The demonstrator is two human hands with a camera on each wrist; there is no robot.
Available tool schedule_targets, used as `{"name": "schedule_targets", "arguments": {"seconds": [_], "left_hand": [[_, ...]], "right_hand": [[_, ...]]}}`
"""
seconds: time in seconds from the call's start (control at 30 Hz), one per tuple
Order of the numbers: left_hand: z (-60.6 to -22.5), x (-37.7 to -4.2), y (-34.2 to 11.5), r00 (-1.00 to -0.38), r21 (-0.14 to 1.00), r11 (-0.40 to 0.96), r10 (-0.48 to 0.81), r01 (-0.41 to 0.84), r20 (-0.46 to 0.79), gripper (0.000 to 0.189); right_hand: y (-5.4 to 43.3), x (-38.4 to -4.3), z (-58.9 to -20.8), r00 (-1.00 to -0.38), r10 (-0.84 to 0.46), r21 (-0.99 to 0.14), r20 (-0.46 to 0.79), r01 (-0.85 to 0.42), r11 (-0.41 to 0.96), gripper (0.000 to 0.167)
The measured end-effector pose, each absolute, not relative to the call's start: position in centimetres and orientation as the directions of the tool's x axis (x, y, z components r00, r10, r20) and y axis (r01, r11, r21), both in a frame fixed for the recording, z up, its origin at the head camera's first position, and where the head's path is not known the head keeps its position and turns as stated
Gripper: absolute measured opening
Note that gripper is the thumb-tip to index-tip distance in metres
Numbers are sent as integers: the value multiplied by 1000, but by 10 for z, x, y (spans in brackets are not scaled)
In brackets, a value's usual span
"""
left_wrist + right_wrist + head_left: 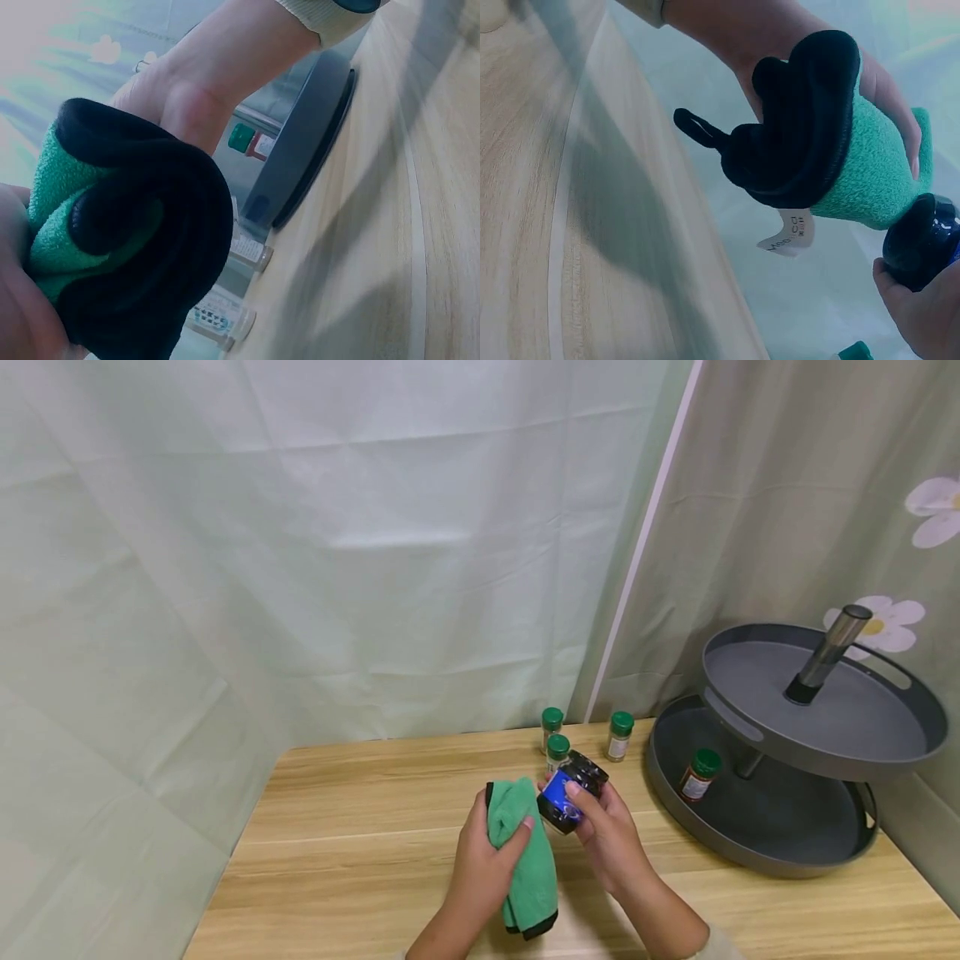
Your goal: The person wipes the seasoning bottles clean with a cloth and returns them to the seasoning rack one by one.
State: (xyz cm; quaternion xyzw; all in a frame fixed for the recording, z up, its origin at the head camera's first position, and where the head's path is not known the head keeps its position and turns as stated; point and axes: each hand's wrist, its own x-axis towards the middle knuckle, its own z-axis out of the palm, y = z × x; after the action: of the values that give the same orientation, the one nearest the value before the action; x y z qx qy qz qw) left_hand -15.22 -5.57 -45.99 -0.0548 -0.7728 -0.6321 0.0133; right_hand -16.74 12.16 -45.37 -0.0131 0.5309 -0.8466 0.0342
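My left hand (486, 858) grips a folded green cloth (534, 881) with black edging, thumb across its front. Its black-trimmed folds fill much of the left wrist view, and a white tag (789, 234) hangs from it in the right wrist view. In my right hand (609, 837) is a dark jar (558, 802) with a blue label, held tilted with the thumb on the label. Cloth and jar are side by side above the table, the jar's end close against the cloth in the right wrist view.
Behind the hands on the wooden table (337, 835) stand green-capped spice jars (619, 739). At right is a two-tier grey round tray (765, 852) with a metal post; another green-capped jar (699, 775) stands on its lower tier. Pale curtains (420, 568) hang behind.
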Motion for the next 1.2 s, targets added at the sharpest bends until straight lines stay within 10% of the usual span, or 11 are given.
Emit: {"name": "schedule_targets", "arguments": {"seconds": [1.2], "left_hand": [[-465,-151,-46,-941,979,-1,275,-205,-197,53]], "right_hand": [[125,-171,-459,-986,-11,-896,167,-147,-418,35]]}}
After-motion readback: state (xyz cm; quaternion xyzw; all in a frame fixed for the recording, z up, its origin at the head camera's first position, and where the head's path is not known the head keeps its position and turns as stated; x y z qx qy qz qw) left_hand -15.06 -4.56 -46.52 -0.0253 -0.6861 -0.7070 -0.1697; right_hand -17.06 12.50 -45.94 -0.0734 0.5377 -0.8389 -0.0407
